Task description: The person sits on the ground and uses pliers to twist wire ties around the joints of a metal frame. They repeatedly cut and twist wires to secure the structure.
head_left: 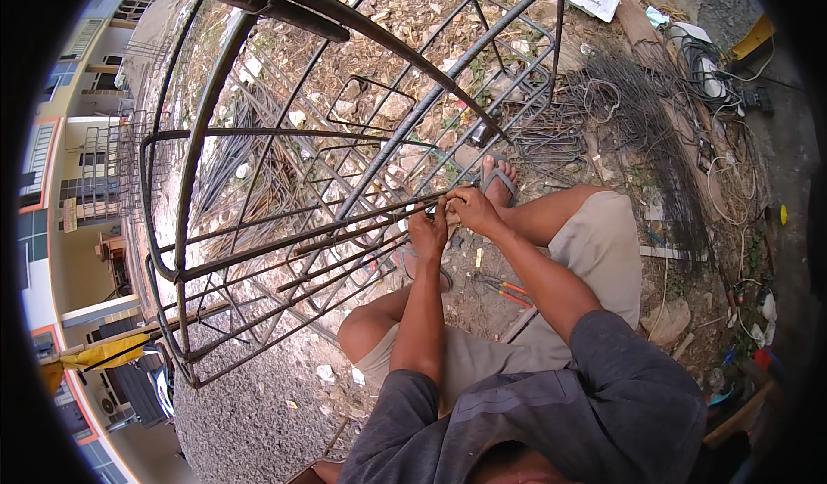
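Note:
A large cage of ribbed steel rebar (258,264) with bent square stirrups stretches in front of me to the left. My left hand (428,228) is closed around the ends of the thin rebar rods at the cage's near right end. Right beside it, my right hand (472,209) has its fingers bent and pressed on the same rod ends, almost touching the left. Any small wire between the fingers is too small to make out. Pliers with red handles (508,290) lie on the ground between my legs, below my hands.
Loose rods (258,165) lie on the stony ground beyond the cage. To the right are a pile of dark tie wire (637,109), stirrups (543,131) and a coiled cable (702,71). A thick dark bar (388,40) crosses high in front. Gravel (241,432) lies at lower left.

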Demonstrator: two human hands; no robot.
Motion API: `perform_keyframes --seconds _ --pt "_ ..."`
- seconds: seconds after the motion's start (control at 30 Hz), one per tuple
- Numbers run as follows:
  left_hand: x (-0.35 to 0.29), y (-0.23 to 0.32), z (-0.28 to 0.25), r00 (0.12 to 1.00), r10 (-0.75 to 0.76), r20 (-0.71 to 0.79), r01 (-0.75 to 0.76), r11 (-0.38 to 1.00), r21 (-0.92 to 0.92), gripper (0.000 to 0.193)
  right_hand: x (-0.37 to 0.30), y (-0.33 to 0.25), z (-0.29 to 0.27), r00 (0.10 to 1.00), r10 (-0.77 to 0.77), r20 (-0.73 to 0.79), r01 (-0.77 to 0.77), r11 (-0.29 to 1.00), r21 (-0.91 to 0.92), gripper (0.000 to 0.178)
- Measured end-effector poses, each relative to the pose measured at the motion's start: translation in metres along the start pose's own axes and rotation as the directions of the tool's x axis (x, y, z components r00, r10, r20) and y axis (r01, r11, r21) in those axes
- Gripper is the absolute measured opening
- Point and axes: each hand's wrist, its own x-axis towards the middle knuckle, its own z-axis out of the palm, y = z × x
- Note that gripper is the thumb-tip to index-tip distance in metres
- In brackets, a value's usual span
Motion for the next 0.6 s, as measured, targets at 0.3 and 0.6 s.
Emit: perform_keyframes --seconds 0.3,0.6 --pt "0.005 0.03 -0.006 0.98 -0.183 -0.078 0.194 0.965 0.175 0.054 -0.009 0.018 0.033 0.96 0.161 -0.229 -0.038 0.885 0.464 0.016" --pt "0.006 0.037 -0.014 0.966 -0.256 0.029 0.24 0.936 0.258 0.056 0.0 0.034 0.039 0.981 0.017 -0.193 0.021 0.981 0.193 0.016"
